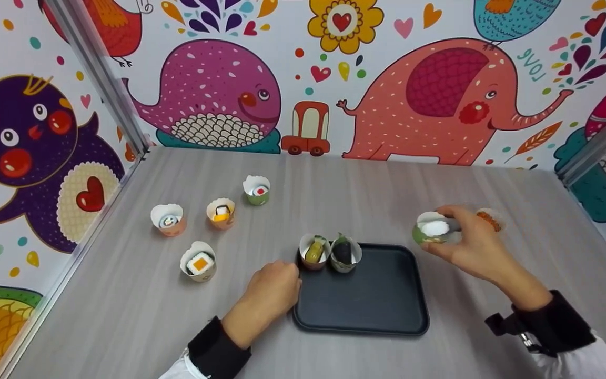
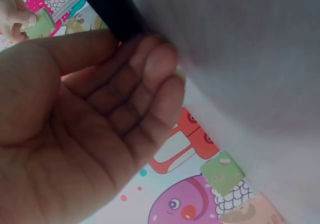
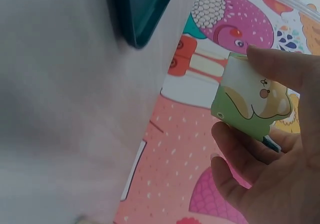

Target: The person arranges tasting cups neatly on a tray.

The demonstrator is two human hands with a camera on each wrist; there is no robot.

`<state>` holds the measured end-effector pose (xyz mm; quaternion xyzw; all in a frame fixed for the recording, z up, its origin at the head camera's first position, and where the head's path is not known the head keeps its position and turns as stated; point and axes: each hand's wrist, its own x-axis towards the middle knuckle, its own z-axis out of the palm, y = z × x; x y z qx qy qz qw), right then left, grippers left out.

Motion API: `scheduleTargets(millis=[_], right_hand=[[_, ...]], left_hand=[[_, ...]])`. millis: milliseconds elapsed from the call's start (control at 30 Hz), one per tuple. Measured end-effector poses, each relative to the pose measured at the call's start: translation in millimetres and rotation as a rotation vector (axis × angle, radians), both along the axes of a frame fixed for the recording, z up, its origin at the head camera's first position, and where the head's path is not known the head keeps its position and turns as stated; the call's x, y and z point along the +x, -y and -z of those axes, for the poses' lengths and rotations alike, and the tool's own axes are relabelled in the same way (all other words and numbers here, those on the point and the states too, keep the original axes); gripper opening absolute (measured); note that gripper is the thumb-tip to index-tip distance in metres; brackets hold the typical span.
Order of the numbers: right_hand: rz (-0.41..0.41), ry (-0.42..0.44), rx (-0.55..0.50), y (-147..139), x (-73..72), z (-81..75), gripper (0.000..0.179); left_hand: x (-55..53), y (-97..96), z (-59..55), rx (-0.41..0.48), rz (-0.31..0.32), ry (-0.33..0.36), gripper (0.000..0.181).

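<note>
In the head view my right hand (image 1: 474,242) pinches a green paper baking cup (image 1: 421,235) between thumb and fingers, to the right of the tray. The cup holds a white piece (image 1: 434,227) with a grey part beside it. A dog face is printed on the cup (image 3: 250,96) in the right wrist view, where it is held off the table. My left hand (image 1: 274,287) grips the left edge of the black tray (image 1: 361,310) with curled fingers. On the tray's back left stand two cups, one with a yellow-green piece (image 1: 314,251), one with a dark eggplant-like piece (image 1: 342,251).
Left of the tray stand several cups with toy-like sushi: a blue-white piece (image 1: 168,221), a yellow-topped piece (image 1: 221,212), a red-centred roll (image 1: 259,191) and an orange-centred roll (image 1: 199,263). Behind my right hand is a cup with orange bits (image 1: 490,220). Printed walls border the table.
</note>
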<state>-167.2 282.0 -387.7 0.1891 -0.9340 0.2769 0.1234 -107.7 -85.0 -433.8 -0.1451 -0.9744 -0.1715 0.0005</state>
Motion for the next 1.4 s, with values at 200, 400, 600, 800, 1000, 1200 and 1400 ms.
scheduleTargets(millis=[200, 400, 600, 800, 1000, 1200, 1400], right_hand=[[-0.035, 0.086, -0.031, 12, 0.5, 5.2, 0.058], [-0.098, 0.187, -0.034, 29, -0.4, 12.8, 0.057], [-0.163, 0.259, -0.013, 46, -2.1, 18.4, 0.059], [-0.233, 0.265, 0.023, 57, -5.3, 24.8, 0.059], [-0.276, 0.261, 0.049, 59, -7.2, 33.1, 0.061], [-0.296, 0.251, 0.051, 60, -8.0, 37.6, 0.064], [-0.296, 0.270, 0.056, 62, -8.6, 38.5, 0.066]], left_hand=[[0.4, 0.8, -1.2, 0.000, 0.009, -0.011, 0.017], [-0.2, 1.6, -1.7, 0.005, 0.008, -0.006, 0.017], [-0.1, 2.2, -1.6, 0.003, 0.002, -0.005, 0.017], [0.3, 1.1, -1.5, 0.004, 0.005, -0.004, 0.017], [0.8, 0.6, -1.5, -0.003, 0.007, -0.020, 0.017], [1.1, 0.7, -1.9, -0.014, 0.008, -0.035, 0.019], [0.7, 0.5, -2.6, -0.019, 0.008, -0.023, 0.018]])
